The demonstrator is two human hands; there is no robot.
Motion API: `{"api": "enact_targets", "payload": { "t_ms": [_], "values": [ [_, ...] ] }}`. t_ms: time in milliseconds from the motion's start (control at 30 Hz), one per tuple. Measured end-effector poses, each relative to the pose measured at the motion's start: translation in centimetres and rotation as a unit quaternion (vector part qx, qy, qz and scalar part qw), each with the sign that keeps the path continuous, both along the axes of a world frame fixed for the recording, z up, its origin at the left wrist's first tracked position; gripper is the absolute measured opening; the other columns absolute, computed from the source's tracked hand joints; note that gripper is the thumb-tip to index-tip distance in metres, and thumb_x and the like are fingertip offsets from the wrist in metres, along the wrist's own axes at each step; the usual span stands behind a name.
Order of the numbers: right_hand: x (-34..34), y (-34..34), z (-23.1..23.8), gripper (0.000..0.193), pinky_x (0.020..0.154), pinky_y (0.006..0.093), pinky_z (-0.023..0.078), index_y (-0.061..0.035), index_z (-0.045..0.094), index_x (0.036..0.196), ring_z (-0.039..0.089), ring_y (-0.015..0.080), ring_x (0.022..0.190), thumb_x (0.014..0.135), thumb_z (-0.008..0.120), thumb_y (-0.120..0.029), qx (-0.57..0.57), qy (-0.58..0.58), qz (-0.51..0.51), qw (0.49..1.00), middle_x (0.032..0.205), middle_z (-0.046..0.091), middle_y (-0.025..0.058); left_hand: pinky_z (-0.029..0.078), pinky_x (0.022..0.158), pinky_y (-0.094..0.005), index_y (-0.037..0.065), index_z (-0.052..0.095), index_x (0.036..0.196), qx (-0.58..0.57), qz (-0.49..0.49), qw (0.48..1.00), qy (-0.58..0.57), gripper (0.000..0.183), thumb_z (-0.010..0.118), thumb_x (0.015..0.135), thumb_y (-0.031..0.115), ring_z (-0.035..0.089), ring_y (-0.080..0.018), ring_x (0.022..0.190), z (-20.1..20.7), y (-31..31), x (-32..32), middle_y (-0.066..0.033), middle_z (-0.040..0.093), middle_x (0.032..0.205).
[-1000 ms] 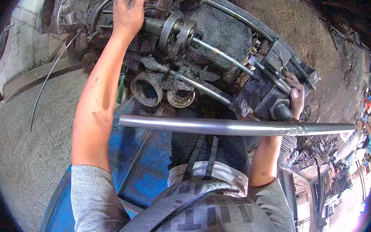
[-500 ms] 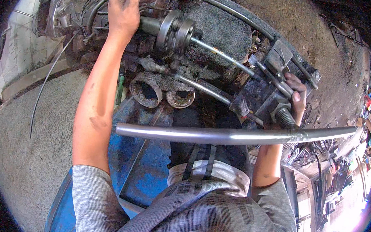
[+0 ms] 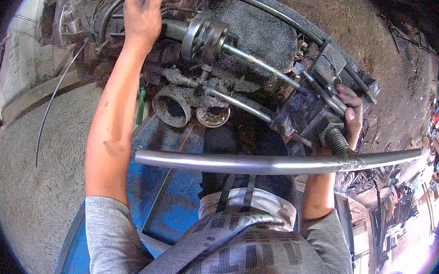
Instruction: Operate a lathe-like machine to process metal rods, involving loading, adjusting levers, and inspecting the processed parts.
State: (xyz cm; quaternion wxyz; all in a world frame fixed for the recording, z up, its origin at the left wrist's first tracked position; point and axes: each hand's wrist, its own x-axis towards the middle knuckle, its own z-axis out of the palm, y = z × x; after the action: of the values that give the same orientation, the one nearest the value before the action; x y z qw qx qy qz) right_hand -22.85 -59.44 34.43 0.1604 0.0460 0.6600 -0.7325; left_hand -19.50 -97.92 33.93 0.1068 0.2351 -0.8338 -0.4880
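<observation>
At the top left, my left hand (image 3: 144, 17) is closed with its thumb raised. What its fingers hold is hidden at the picture's edge. Just right of its wrist sits a greasy round flange (image 3: 204, 37) on a shaft, joined to a long steel rod (image 3: 261, 66). My right hand (image 3: 353, 107) wraps round the end of a short metal bar (image 3: 327, 95) beside a dark steel block (image 3: 304, 114). Below that hand, a threaded bolt (image 3: 338, 140) with a large nut carries a long round crossbar (image 3: 228, 162), which passes in front of my right forearm.
Two open pipe ends (image 3: 172, 109) and a second rod (image 3: 244, 106) lie under the flange. A long dark rail (image 3: 282, 18) curves along the far side. A blue metal surface (image 3: 175, 194) is at lower left, a thin wire (image 3: 56, 97) further left, scrap (image 3: 377, 182) at right.
The flange looks slightly turned, with its rings at another angle. My left hand and the crossbar's left end have shifted slightly left and down; my right hand keeps its hold.
</observation>
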Motion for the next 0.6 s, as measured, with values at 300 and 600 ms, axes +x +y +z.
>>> {"api": "enact_targets", "payload": {
  "t_ms": [300, 600],
  "values": [
    [0.1, -0.8, 0.4, 0.043, 0.096, 0.0368, 0.036, 0.0050, 0.058, 0.091, 0.053, 0.0254, 0.103, 0.076, 0.054, -0.036, 0.038, 0.018, -0.026, 0.999, 0.109, 0.058, 0.0212, 0.047, 0.084, -0.0303, -0.004, 0.064, 0.105, 0.022, 0.000, 1.000, 0.006, 0.059, 0.038, 0.098, 0.048, 0.064, -0.0191, 0.086, -0.1, -0.2, 0.1, -0.0134, 0.068, 0.090],
    [0.1, -0.4, 0.4, 0.037, 0.105, 0.0432, 0.033, 0.0013, 0.055, 0.097, 0.050, 0.0297, 0.113, 0.080, 0.054, -0.032, 0.009, -0.001, 0.001, 1.000, 0.114, 0.054, 0.0195, 0.047, 0.078, -0.0384, -0.003, 0.063, 0.088, -0.050, -0.015, 0.996, 0.074, 0.056, 0.046, 0.095, 0.050, 0.062, -0.0222, 0.079, 0.2, 0.2, -0.4, -0.0101, 0.063, 0.081]
  ]
}}
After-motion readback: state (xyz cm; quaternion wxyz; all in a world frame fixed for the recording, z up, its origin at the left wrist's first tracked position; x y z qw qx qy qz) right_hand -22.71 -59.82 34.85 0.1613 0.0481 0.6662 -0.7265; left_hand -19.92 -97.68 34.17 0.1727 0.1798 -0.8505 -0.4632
